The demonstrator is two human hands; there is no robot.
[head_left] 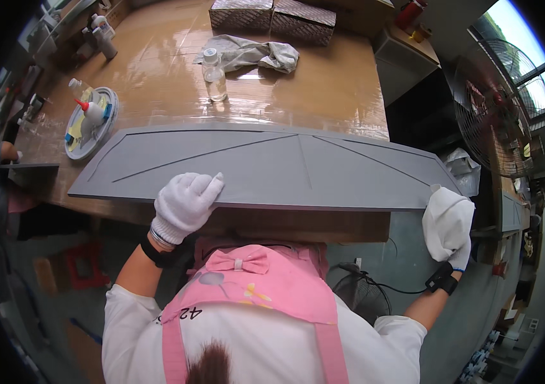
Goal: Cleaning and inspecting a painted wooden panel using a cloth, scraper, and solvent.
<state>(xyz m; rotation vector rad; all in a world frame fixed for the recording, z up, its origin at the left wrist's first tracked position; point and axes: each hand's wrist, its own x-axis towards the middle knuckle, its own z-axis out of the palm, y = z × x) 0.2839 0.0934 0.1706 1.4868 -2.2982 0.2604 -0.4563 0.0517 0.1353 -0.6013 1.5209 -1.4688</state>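
A long grey panel (pixel 247 163) with slanted ends and thin dark grooves lies across the near side of the table, its front edge sticking out past the tabletop. My left hand (pixel 185 203), in a white knit glove, grips that front edge left of the middle with its fingers curled. At the panel's right end, my right hand (pixel 460 255) is closed around a white cloth (pixel 445 221), which touches the corner there. The cloth hides most of the right hand's fingers.
On the brown-covered table (pixel 151 77) stand a clear bottle (pixel 215 83), a crumpled grey rag (pixel 253 54) and patterned boxes (pixel 240 16). A round tray (pixel 114 115) holds a red-tipped white bottle. A large fan (pixel 499 109) is at right; another person's arm (pixel 7 153) at far left.
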